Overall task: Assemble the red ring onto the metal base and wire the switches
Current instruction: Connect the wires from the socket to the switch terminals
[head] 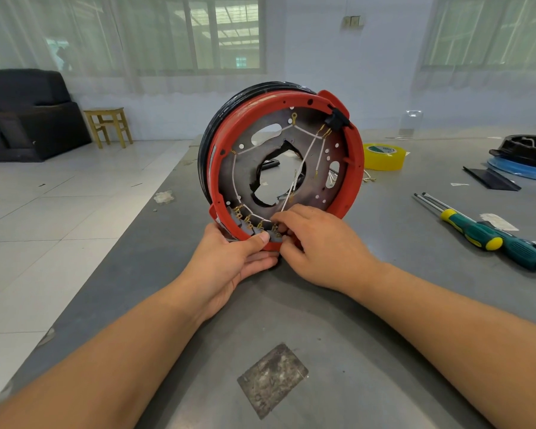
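Ring's on: red plastic ring [351, 168] seats around the round metal base [245, 168], stood on the desk. Left grip [232, 258] clamps its bottom rim; right grip [316, 243] pinches white wire [304, 162] at grey switches [245, 222]. Some leads look loose.

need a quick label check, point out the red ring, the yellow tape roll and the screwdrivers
red ring [355, 168]: head view, right side of the rim
yellow tape roll [384, 161]: head view, outer side wall
screwdrivers [489, 239]: head view, the green and yellow handles
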Motion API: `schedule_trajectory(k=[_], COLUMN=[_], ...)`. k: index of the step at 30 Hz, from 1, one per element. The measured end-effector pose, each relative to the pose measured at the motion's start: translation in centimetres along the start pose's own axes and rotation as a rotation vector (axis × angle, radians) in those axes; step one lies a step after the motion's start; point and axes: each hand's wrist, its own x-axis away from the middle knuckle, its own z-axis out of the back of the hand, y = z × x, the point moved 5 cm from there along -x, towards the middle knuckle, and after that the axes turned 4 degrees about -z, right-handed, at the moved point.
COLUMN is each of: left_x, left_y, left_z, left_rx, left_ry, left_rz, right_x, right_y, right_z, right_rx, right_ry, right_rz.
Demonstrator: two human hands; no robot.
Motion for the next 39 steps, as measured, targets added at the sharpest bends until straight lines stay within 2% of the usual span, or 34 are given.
schedule_trajectory(k=[6, 11, 14, 17, 21, 23, 31, 39], left_x=[0.1, 0.1, 0.1, -0.2, -0.4, -0.3, 0.6, 0.9], left_y=[0.1, 0.1, 0.2, 0.6, 1.7, 2.0, 1.5, 1.4], left_z=[0.0, -0.2, 0.1, 0.8, 1.8, 2.0, 0.9, 0.6], left_rx=[0.093, 0.052, 0.016, -0.103, -0.454, -0.543, -0.255, -0.217], left_ry=[0.051, -0.005, 0.013, 0.071, 0.126, 0.122, 0.135, 0.168], left_rz=[0.017, 0.044, 0.055, 0.042, -0.001, 0.000, 0.125, 0.199], right_x=[0.3, 0.3, 0.3, 0.4, 0.4, 0.4, 0.4, 0.7], right_y=[0.0, 0.3, 0.7, 0.7, 0.7, 0.7, 1.4, 1.8], right_z=[-0.3, -0.4, 0.0, 0.5, 0.8, 0.8, 1.6, 1.9], right_rx=[0.123, 0.204, 0.162, 0.168, 0.137, 0.094, -0.063, -0.186], right_ry=[-0.019, 0.060, 0.118, 0.213, 0.276, 0.285, 0.300, 0.293], right_rz=[0.048, 0.088, 0.122, 0.182, 0.249, 0.268, 0.298, 0.246])
